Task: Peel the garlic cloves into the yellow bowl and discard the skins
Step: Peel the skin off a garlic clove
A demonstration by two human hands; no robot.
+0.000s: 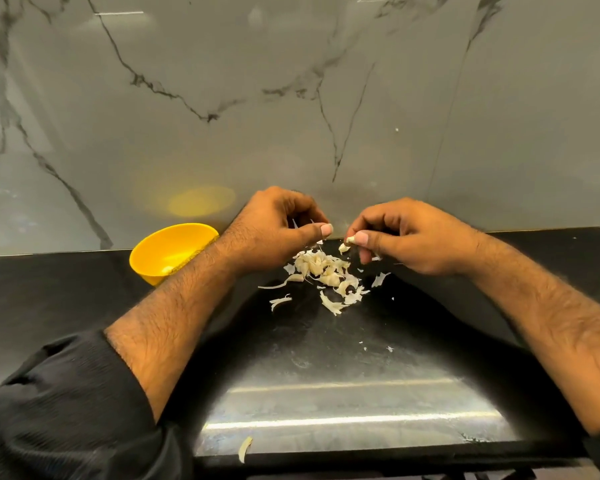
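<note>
A yellow bowl stands on the black counter at the back left, against the wall, with a pale peeled clove or two inside; my left forearm hides its right side. A heap of pale garlic skins lies on the counter below my hands. My right hand pinches a small garlic clove between thumb and fingers above the heap. Just left of it, my left hand hovers with its fingers curled and a thin sliver of skin showing between them.
A grey marble wall rises right behind the counter. One stray skin lies near the counter's front edge. Small skin flecks dot the glossy counter in the middle. My black sleeve covers the lower left.
</note>
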